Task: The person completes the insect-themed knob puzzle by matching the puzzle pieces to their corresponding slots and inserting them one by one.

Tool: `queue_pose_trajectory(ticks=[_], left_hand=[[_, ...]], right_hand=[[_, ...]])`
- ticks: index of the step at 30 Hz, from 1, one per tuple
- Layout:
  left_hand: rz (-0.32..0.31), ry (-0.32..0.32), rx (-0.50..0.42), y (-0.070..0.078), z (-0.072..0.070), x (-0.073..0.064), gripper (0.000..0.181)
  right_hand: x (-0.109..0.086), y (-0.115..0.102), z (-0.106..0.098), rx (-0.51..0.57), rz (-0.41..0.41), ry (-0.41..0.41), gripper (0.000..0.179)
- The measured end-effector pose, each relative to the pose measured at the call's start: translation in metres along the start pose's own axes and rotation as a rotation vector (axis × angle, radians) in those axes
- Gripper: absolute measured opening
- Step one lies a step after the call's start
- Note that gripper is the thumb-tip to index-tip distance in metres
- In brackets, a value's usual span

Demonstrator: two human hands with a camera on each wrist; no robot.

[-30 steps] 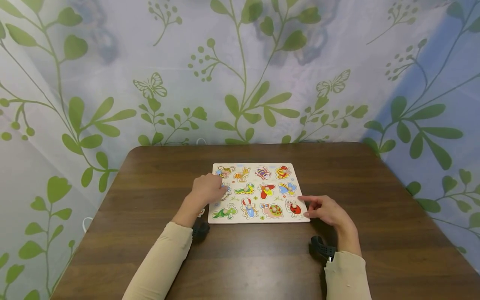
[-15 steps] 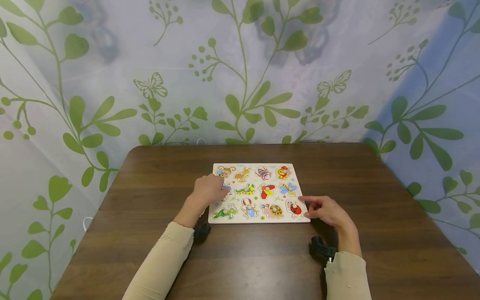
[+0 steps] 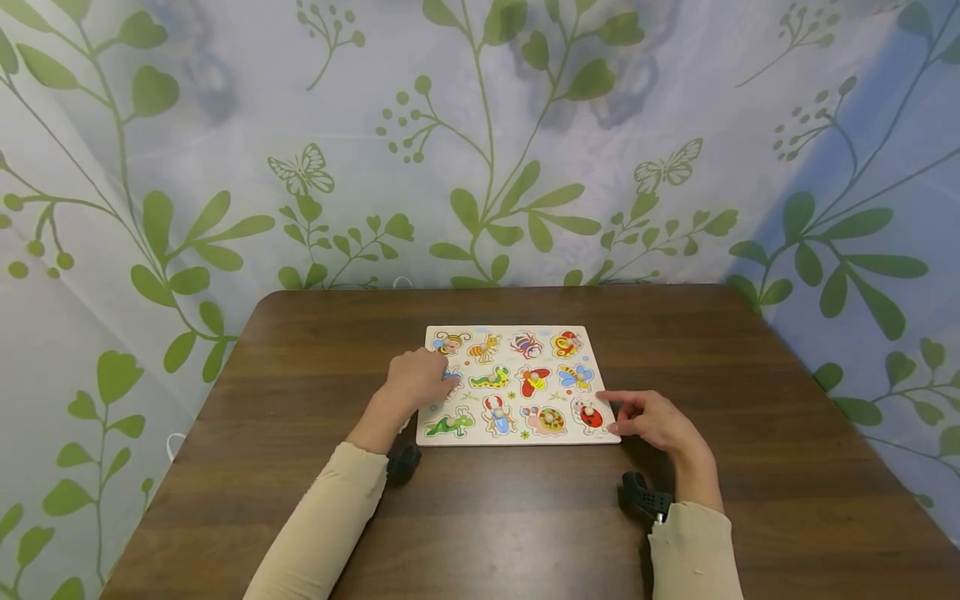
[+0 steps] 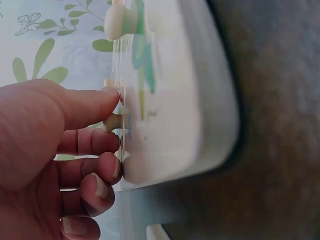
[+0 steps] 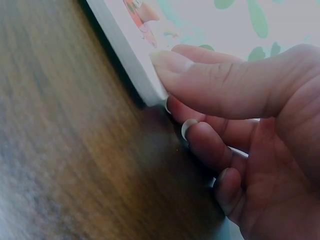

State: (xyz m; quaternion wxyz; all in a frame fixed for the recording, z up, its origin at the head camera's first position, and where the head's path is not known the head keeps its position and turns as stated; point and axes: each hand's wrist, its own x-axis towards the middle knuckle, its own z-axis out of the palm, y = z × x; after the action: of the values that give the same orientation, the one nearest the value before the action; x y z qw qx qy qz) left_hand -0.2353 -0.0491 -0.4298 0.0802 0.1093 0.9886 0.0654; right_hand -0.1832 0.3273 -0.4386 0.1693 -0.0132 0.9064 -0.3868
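A pale wooden peg puzzle board [image 3: 472,398] lies on the table, its bright insect pieces set in rows. At its left side my left hand [image 3: 417,379] holds a blue-winged insect puzzle piece [image 3: 452,377], mostly covered by the fingers. In the left wrist view the thumb and index finger come down on either side of a wooden knob [image 4: 114,122], fingertips right at the board's face. My right hand [image 3: 654,418] grips the board's near right corner, thumb on top and the other fingers curled at the edge, beside the ladybird piece [image 3: 588,417].
The brown wooden table [image 3: 517,517] extends around the board, with a leaf-patterned cloth [image 3: 495,125] behind it. The edge of a small pale object [image 4: 157,233] shows on the table near the left wrist. Dark wrist mounts [image 3: 645,497] sit at both wrists.
The blue-winged piece has shifted slightly under my left fingers, and that hand has moved slightly right. A small object beside the left wrist is now mostly hidden. My right hand stays put.
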Motion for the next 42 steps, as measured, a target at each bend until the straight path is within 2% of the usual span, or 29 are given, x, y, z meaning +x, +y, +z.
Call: queue_pose_trajectory(ticks=[5,9,12,18,24,27,36,39,42], left_hand=[[0.011,-0.037,-0.097,-0.007,-0.006,-0.002,0.035],[0.039,-0.033,-0.177,-0.026,-0.019,-0.006,0.03],[0.026,-0.043,-0.182,-0.042,-0.033,-0.012,0.025],[-0.081,-0.229,-0.162,-0.06,-0.051,-0.025,0.035],[-0.126,-0.403,-0.176,-0.065,-0.049,-0.032,0.034],[-0.136,-0.454,-0.217,-0.066,-0.046,-0.035,0.031],[-0.087,-0.428,-0.245,-0.058,-0.043,-0.034,0.015],[-0.079,-0.39,-0.223,-0.058,-0.042,-0.033,0.015],[-0.051,-0.312,-0.153,-0.058,-0.042,-0.03,0.018]], right_hand=[[-0.001,-0.001,0.0,0.001,0.006,0.006,0.054],[0.0,-0.001,0.0,-0.004,0.003,0.004,0.054],[0.0,-0.001,-0.001,-0.003,0.0,0.001,0.054],[-0.001,-0.002,-0.002,0.001,0.003,-0.002,0.054],[-0.001,-0.003,-0.002,0.008,0.004,-0.005,0.055],[-0.001,-0.003,-0.001,0.008,0.004,-0.002,0.055],[0.0,-0.002,0.001,0.006,0.001,0.004,0.055],[-0.001,-0.002,0.001,0.01,0.004,0.001,0.054],[-0.002,-0.002,0.0,0.005,0.013,0.002,0.055]])
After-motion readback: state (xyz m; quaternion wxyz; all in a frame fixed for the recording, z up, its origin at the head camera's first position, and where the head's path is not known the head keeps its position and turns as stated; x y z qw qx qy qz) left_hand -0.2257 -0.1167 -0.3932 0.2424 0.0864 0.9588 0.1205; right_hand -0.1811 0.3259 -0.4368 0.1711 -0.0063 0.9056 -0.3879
